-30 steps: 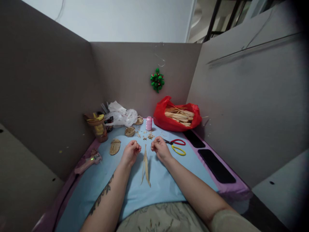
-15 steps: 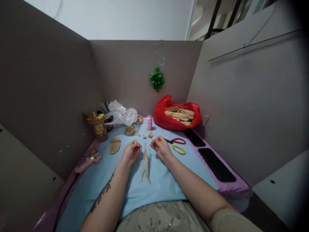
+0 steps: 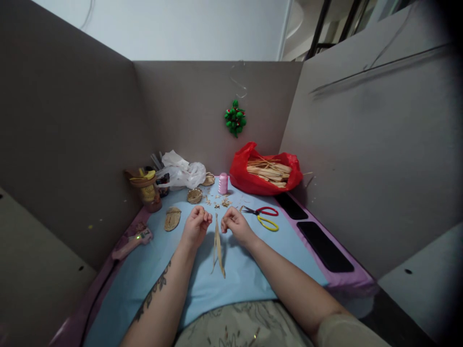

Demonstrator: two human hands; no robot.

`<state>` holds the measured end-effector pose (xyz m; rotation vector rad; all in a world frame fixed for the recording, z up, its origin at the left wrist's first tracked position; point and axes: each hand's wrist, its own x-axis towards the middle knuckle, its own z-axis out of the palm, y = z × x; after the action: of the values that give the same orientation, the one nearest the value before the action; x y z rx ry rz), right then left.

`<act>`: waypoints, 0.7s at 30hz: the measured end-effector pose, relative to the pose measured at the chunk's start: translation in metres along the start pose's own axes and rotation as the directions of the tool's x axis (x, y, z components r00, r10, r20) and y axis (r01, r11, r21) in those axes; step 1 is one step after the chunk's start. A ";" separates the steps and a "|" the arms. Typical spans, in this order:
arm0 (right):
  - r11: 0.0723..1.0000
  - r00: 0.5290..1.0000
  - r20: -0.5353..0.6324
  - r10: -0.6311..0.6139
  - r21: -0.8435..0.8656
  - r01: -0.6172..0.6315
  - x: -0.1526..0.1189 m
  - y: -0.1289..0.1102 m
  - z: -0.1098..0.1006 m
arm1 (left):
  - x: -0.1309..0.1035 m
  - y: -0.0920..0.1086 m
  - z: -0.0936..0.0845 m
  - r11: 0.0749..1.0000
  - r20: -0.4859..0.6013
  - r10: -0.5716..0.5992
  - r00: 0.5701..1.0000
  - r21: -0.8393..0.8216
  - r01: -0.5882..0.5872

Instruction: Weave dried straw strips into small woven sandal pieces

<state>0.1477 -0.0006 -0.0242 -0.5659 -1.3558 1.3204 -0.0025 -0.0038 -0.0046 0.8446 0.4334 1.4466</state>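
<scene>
Between my two hands is a narrow bundle of dried husk strips (image 3: 217,246), its top end level with the fingertips and its split tails pointing toward me. My left hand (image 3: 197,225) is closed in a pinch just left of the bundle's top. To the right, my right hand (image 3: 237,225) is also pinched, its wrist bent and fingertips turned down. Whatever thin thing the fingers hold is too small to make out. Beyond my right hand lie scissors (image 3: 265,218) with one red and one yellow handle, blades spread.
A red bag (image 3: 240,176) of dried husks stands at the back right. Near it are a pink spool (image 3: 223,183) and scraps (image 3: 226,202). Leftward are a small woven basket (image 3: 194,195), a flat woven piece (image 3: 172,219) and a pink glue gun (image 3: 132,243). Two black phones (image 3: 324,246) lie right.
My right hand has shifted slightly left and bent downward, closer to the husk bundle. My left hand has turned a little, and the bundle has swayed slightly.
</scene>
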 end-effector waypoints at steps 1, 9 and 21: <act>1.000 1.000 0.030 -0.001 -0.015 0.002 -0.002 -0.002 0.002 | -0.001 0.001 0.002 1.000 0.011 0.007 1.000 -0.019 -0.006; 0.999 0.997 0.082 -0.005 -0.051 0.009 -0.007 -0.007 0.011 | -0.004 0.006 0.005 0.996 0.010 -0.008 1.000 -0.093 0.009; 0.989 1.000 0.013 -0.020 -0.144 0.021 -0.007 -0.009 0.014 | -0.005 0.004 0.007 0.998 -0.012 0.020 1.000 -0.057 -0.021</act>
<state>0.1404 -0.0139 -0.0154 -0.6411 -1.4708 1.2174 -0.0007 -0.0109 0.0015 0.7975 0.3916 1.4764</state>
